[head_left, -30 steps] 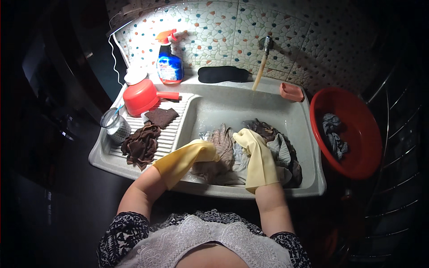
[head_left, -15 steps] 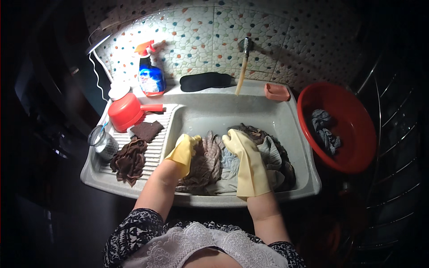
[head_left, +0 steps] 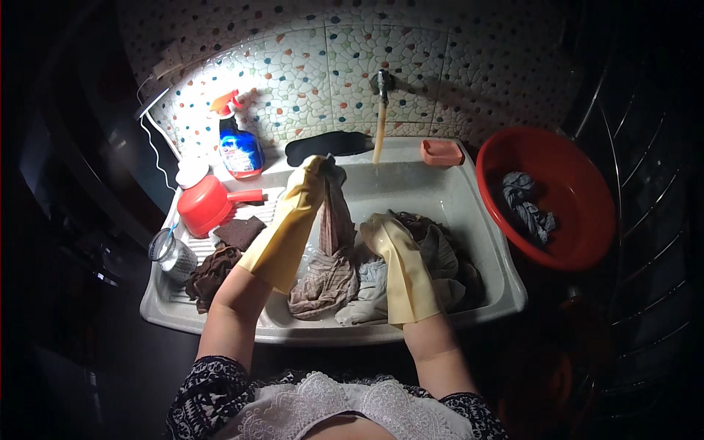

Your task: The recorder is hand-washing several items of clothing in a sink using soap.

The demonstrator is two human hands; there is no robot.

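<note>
My left hand (head_left: 315, 170), in a yellow rubber glove, is raised over the back of the sink and closed on the top of a wet brownish-pink striped garment (head_left: 334, 282). The garment hangs stretched from the fist, and its lower part lies bunched on the other laundry. In a matching glove, my right hand (head_left: 383, 229) stays low among the wet clothes, fingers curled and their tips hidden, so what they grip is unclear. Around it lie pale grey cloth (head_left: 367, 304) and dark garments (head_left: 433, 249). Both hands are over the basin of the grey sink (head_left: 484, 297).
On the ribbed drainboard stand a red dipper (head_left: 204, 205), a glass jar (head_left: 174, 255), a brown sponge (head_left: 240, 233) and brown cloth (head_left: 213, 275). Behind are a blue spray bottle (head_left: 240, 150), black insole-shaped pad (head_left: 326, 147), tap (head_left: 381, 84) and pink soap dish (head_left: 441, 152). A red basin (head_left: 579, 198) holds grey cloth.
My left hand has risen up and away toward the sink's back, pulling the striped garment up from the pile. My right hand has stayed nearly in place. The view has shifted slightly.
</note>
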